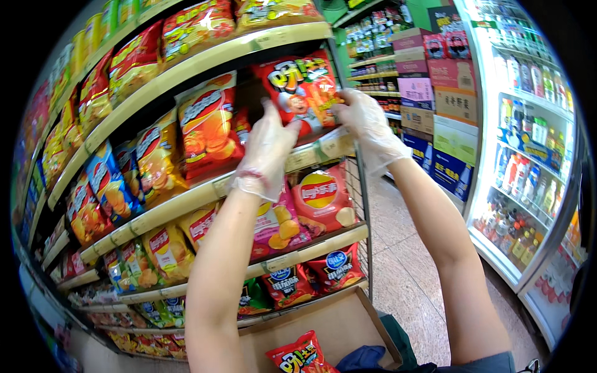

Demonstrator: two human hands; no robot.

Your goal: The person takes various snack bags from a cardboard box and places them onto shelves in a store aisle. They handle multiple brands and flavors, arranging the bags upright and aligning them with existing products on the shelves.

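Observation:
A red snack bag (301, 93) with a cartoon figure stands tilted at the right end of a middle shelf, between my gloved hands. My left hand (270, 143) rests at its lower left edge, fingers stretched upward and thumb apart. My right hand (368, 124) grips the bag's right edge with bent fingers. Both hands wear clear plastic gloves, and a red band shows at my left wrist. Left of my left hand stands a red potato chip bag (208, 127). Below me, an open cardboard box (336, 317) holds a similar red snack bag (298, 354).
Shelf rows of snack bags fill the left side, with price rails (298, 248) along their edges. Stacked cartons (457, 105) stand beyond the rack. A lit drinks fridge (528, 137) stands at the right. Dark blue cloth (362, 359) lies in the box.

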